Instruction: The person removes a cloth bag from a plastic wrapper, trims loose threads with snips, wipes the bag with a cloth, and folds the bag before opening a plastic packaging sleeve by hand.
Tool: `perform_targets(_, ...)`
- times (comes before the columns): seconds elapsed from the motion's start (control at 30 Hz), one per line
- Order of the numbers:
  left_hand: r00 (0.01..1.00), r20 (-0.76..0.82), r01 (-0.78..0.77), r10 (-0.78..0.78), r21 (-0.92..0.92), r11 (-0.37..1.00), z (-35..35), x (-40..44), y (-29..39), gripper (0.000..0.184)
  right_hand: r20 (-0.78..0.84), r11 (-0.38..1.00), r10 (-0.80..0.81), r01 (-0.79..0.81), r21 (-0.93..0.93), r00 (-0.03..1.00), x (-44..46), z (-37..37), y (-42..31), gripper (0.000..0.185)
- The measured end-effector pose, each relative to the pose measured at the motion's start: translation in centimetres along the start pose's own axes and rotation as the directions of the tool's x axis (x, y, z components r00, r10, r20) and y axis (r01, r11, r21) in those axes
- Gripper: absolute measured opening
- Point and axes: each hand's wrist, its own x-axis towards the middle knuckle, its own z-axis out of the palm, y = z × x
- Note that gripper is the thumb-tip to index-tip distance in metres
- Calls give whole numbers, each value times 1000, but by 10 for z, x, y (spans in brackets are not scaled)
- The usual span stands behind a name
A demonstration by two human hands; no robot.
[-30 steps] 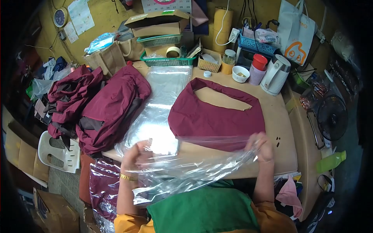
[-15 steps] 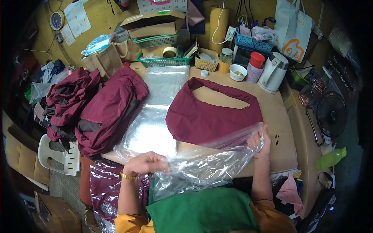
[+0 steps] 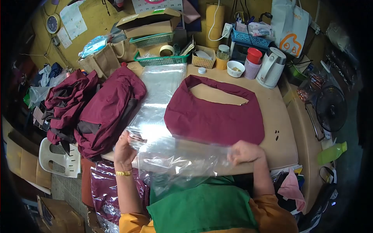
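A clear plastic bag [image 3: 182, 157] is stretched between my two hands, just above the table's front edge. My left hand [image 3: 126, 149] has its fingers closed on the bag's left end. At the other end, my right hand [image 3: 245, 152] grips the bag with curled fingers. Beyond the bag a maroon shoulder bag [image 3: 213, 116] lies flat, its strap curving away from me. A stack of clear plastic bags [image 3: 161, 93] lies left of it, partly behind the plastic I hold.
Maroon bags [image 3: 108, 110] are heaped on the table's left side. Along the back stand green baskets [image 3: 163, 59], a glass jar [image 3: 222, 57], a white bowl [image 3: 235, 69], a red-lidded cup [image 3: 253, 64] and a white kettle [image 3: 271, 69]. A white stool [image 3: 58, 161] stands at left.
My left hand has moved left and up, and my right hand has shifted left and down. The plastic bag between them has swung to a more level position. The maroon shoulder bag has stayed put.
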Motion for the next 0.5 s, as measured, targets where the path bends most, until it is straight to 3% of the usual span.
perform_targets(0.03, 906, 406, 242, -118, -268, 932, -20, 16, -5, 27, 76, 1000, 29, -29, -2, 997, 0, 6, -3, 21)
perform_targets(0.07, 653, 753, 539, -80, -387, 748, -44, 29, -9, 31, 153, 998, 58, -58, -6, 987, -3, 11, -2, 17)
perform_targets(0.1, 876, 407, 303, -259, -46, 952, -49, 13, -5, 35, -189, 978, -60, 96, 183, 980, -2, 12, 21, 16)
perform_targets(0.13, 820, 404, 297, -405, 305, 905, -37, 9, -1, 35, -430, 594, -132, 419, 687, 893, 11, 16, 13, 21)
perform_targets(0.17, 742, 391, 185, -545, 661, 727, -25, 5, 3, 35, -551, 523, -62, 497, 692, 832, 15, 11, 5, 24)
perform_targets(0.2, 647, 368, 16, -667, 869, 495, -13, 1, 6, 36, -656, 452, 21, 578, 679, 754, 15, 10, 1, 28)
perform_targets(0.23, 720, 219, 115, -658, 898, 425, -20, 3, 1, 32, -659, 452, 23, 580, 678, 752, 14, 7, 10, 28)
perform_targets(0.27, 773, 64, 219, -632, 907, 359, -30, 8, -8, 28, -428, 337, -45, 417, 844, 903, 15, 1, 27, 28)
perform_targets(0.3, 890, 234, 202, -391, 567, 799, -36, 14, -15, 22, -289, 606, -33, 249, 755, 957, 14, 6, 17, 29)
perform_targets(0.33, 966, 243, 70, -84, 63, 996, -29, 18, -15, 18, -141, 851, -19, 91, 517, 990, 12, 11, 6, 30)
perform_targets(0.37, 999, 9, 46, -45, -82, 996, -18, 18, -13, 18, 7, 974, -6, 5, 224, 1000, 11, 16, -4, 32)
perform_targets(0.4, 973, -229, -13, -38, -215, 977, 4, 17, -8, 18, 307, 998, 65, -56, -37, 950, 10, 20, -13, 31)
perform_targets(0.43, 949, 296, 225, -108, -400, 888, -29, 32, -14, 21, 305, 998, 66, -57, -38, 950, 12, 21, -4, 31)
perform_targets(0.47, 671, 741, 509, -40, -420, 751, -62, 45, -21, 25, 13, 940, -183, 171, 296, 983, 16, 21, 14, 28)
perform_targets(0.5, 787, 603, 337, -130, -243, 909, -58, 23, -20, 26, -339, 733, -309, 450, 510, 889, 19, 22, 24, 26)
